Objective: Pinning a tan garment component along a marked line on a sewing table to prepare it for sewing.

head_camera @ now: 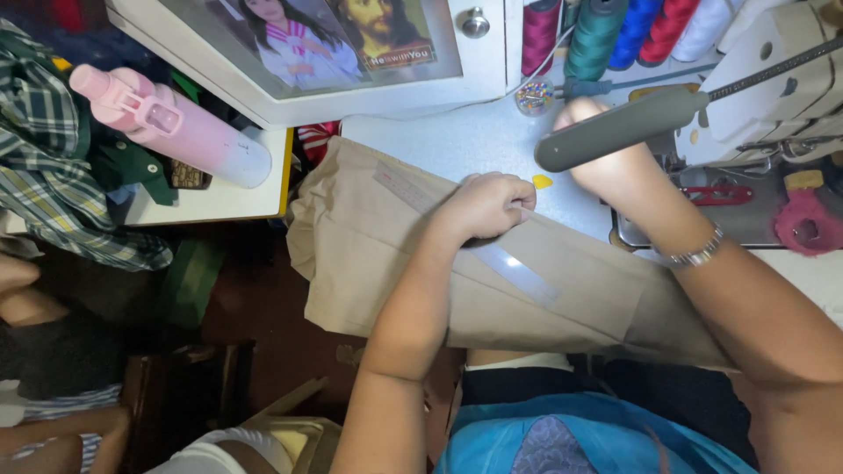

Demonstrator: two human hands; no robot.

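I count 5 thread cones, 1 pink bottle, 1 clear ruler, 1 tan cloth, 1 pin dish and my 2 hands.

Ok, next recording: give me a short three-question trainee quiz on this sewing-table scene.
1. True or false: the left hand presses a clear ruler onto the tan fabric.
2. Which lies left of the fabric? A) pink bottle B) thread cones C) pin dish
3. What does the right hand wear at the wrist?

Key: 1 true. 2 A, the pink bottle. 3 a metal bracelet.
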